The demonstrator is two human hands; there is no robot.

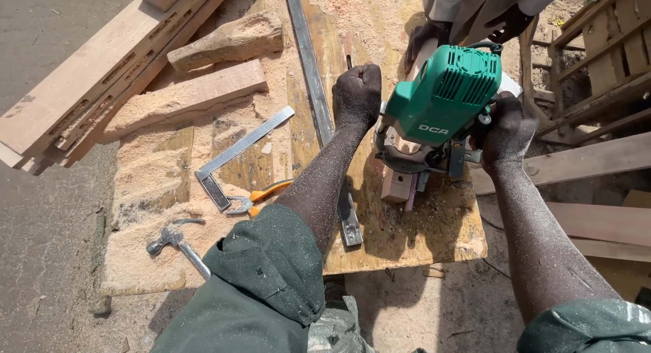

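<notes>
Head view: the counter [407, 238], a sawdust-covered board, carries all work items. Stacked timber lengths [102, 88] lie well to the left of the left hand. A green power router [441, 95] sits between both hands on a narrow wooden workpiece [397, 183], its base resting on the wood — a placement that appears to keep the cutter square to the piece. The left hand [357, 95] is closed in a full fist around the router's left handle; the right hand [505, 132] is wrapped shut around the right handle. Both forearms extend forward, dusted with sawdust, wrists roughly level — a two-handed steadying grip. Beyond the router, another person's gloved hand [427, 34] rests on the workpiece's far end. Near the left elbow lie a steel try square [237, 153], orange-handled pliers [261, 197] and a claw hammer [176, 241].
</notes>
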